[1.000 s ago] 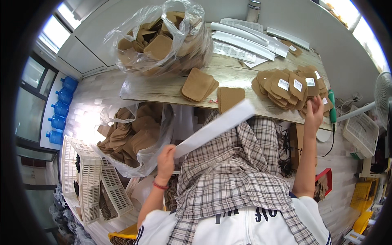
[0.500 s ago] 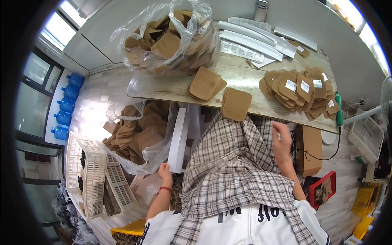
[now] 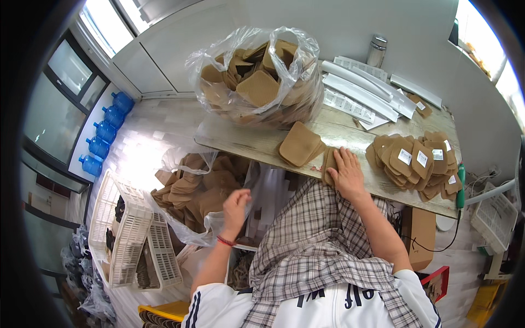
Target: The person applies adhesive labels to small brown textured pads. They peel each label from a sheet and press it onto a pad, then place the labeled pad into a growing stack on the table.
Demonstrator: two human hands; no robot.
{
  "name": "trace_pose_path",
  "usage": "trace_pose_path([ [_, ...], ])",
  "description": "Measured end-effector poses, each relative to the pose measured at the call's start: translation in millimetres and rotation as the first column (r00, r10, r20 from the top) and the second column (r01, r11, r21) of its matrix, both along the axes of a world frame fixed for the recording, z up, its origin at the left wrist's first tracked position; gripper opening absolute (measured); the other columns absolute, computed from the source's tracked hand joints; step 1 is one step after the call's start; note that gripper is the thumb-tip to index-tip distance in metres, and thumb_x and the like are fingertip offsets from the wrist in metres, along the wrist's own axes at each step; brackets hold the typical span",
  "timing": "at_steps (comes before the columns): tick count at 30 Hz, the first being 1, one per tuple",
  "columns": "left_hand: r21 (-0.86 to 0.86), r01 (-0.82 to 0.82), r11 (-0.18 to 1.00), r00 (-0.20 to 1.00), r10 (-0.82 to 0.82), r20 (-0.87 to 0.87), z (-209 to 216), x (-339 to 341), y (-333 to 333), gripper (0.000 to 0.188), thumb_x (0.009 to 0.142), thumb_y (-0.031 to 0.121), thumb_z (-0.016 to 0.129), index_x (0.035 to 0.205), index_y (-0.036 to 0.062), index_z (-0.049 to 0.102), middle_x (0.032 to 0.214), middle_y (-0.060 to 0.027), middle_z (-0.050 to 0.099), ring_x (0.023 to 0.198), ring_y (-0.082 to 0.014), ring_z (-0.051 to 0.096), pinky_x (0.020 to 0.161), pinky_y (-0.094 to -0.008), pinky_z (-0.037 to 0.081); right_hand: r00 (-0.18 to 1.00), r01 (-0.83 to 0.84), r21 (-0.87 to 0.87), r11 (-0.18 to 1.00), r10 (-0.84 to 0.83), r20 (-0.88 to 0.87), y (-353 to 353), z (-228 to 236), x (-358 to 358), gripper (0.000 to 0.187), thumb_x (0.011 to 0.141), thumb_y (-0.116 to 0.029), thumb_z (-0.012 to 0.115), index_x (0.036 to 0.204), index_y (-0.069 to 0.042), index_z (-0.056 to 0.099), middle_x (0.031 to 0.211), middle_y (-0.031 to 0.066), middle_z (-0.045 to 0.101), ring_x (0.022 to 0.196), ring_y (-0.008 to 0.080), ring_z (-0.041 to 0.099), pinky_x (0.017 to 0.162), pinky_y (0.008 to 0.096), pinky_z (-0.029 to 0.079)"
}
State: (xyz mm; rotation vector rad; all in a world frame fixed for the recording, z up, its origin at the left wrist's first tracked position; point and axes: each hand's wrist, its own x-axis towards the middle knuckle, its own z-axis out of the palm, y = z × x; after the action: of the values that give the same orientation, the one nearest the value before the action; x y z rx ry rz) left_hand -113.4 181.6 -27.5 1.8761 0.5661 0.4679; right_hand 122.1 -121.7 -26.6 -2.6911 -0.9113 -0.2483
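Observation:
My right hand [image 3: 348, 174] lies flat with its fingers stretched over a brown rounded-square pad [image 3: 328, 164] at the table's near edge, covering much of it. To the left rests a short stack of similar pads [image 3: 298, 145]. My left hand [image 3: 235, 212] is held off the table's near side, above a clear bag of brown pads [image 3: 188, 183]. Its fingers are curled together; whatever is in them, if anything, is too small to make out. On the table's right side sits a pile of pads [image 3: 415, 161], several bearing white labels.
A large clear bag of pads [image 3: 257, 87] stands on the table's far left. White label sheets [image 3: 361, 90] lie at the back near a metal-topped jar [image 3: 377, 52]. A green-handled corded tool [image 3: 461, 186] hangs at the right edge. White crates [image 3: 131, 240] stand at lower left.
My right hand has moved up from my lap onto the pad at the edge. My left hand has risen, and the long white strip it held is out of it. The view has shifted.

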Motion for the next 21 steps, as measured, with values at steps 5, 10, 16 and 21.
trace_pose_path([
  [5, 0.017, -0.023, 1.000, 0.998, 0.021, 0.067, 21.0, 27.5, 19.1, 0.017, 0.102, 0.007, 0.057, 0.108, -0.0017, 0.070, 0.095, -0.0057, 0.072, 0.085, -0.0115, 0.069, 0.078, -0.0257, 0.054, 1.000, -0.014, 0.008, 1.000, 0.014, -0.027, -31.0, 3.9, 23.0, 0.065, 0.102, -0.043, 0.051, 0.153, -0.006, 0.039, 0.160, 0.0166, 0.036, 0.149, 0.0328, 0.031, 0.124, 0.0437, 0.020],
  [10, -0.068, 0.187, 0.980, 0.970, -0.173, 0.174, 45.3, 82.0, -34.3, 0.014, 0.098, 0.003, 0.059, 0.104, -0.0011, 0.071, 0.097, -0.0088, 0.073, 0.084, -0.0175, 0.070, 0.075, -0.0294, 0.055, 0.997, -0.080, 0.349, 0.934, 0.072, 0.036, -47.8, 14.2, 16.2, 0.057, 0.098, -0.029, 0.063, 0.146, -0.004, 0.046, 0.152, 0.0174, 0.045, 0.142, 0.0357, 0.040, 0.118, 0.0441, 0.033],
  [16, 0.639, 0.303, 0.707, 0.798, -0.554, 0.235, 107.8, 231.7, -105.3, 0.010, 0.091, 0.002, 0.063, 0.098, 0.0006, 0.069, 0.091, -0.0161, 0.068, 0.084, -0.0350, 0.067, 0.073, -0.0380, 0.053, 0.997, 0.006, 0.615, 0.788, -0.056, 0.061, -61.3, 11.7, 3.8, 0.041, 0.094, -0.017, 0.069, 0.128, 0.002, 0.058, 0.134, 0.0210, 0.057, 0.123, 0.0396, 0.056, 0.103, 0.0428, 0.049],
  [21, 0.864, 0.305, 0.401, 0.815, -0.580, -0.018, 87.0, 379.0, -132.5, 0.014, 0.089, 0.004, 0.058, 0.097, 0.0045, 0.069, 0.095, -0.0142, 0.068, 0.092, -0.0350, 0.065, 0.077, -0.0440, 0.051, 0.997, 0.066, 0.683, 0.727, -0.077, -0.014, -56.7, 13.6, 1.7, 0.040, 0.092, -0.014, 0.071, 0.126, 0.003, 0.059, 0.133, 0.0220, 0.058, 0.122, 0.0405, 0.056, 0.103, 0.0430, 0.049],
])
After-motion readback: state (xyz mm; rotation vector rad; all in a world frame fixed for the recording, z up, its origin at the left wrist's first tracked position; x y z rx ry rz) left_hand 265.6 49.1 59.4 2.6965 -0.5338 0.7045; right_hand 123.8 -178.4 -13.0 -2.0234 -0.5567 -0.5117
